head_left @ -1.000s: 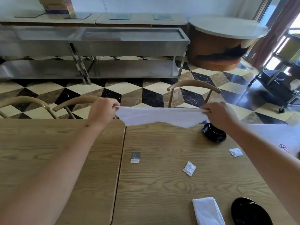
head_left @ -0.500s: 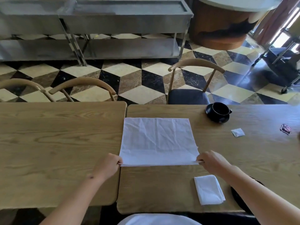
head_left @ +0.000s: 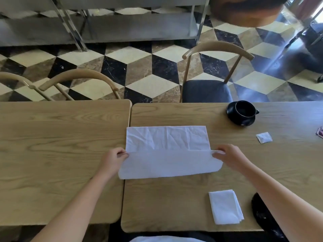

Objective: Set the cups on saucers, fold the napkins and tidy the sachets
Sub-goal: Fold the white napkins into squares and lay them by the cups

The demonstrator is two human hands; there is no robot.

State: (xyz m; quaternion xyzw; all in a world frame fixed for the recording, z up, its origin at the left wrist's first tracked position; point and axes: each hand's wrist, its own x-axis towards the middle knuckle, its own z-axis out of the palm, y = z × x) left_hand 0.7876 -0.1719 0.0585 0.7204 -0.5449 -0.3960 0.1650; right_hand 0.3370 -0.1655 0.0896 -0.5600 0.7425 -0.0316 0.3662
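White cloth napkin lies across the right-hand wooden table, its near edge lifted and folded partway over the rest; left hand pinches the left corner of that lifted edge between thumb and fingertips, right hand pinches the right corner the same way; both grips closed on the cloth, the span between them taut. Beyond the right grip, toward the far edge of the table, black cup sits upright on black saucer; cup interior dark, contents cannot be told. Right of the right grip, white sachet lies flat, apart from the saucer; a red-patterned sachet is cut by the frame edge farther right. Nearer than the right grip, a folded napkin lies flat; just right of it a second black saucer, mostly hidden under the right forearm.
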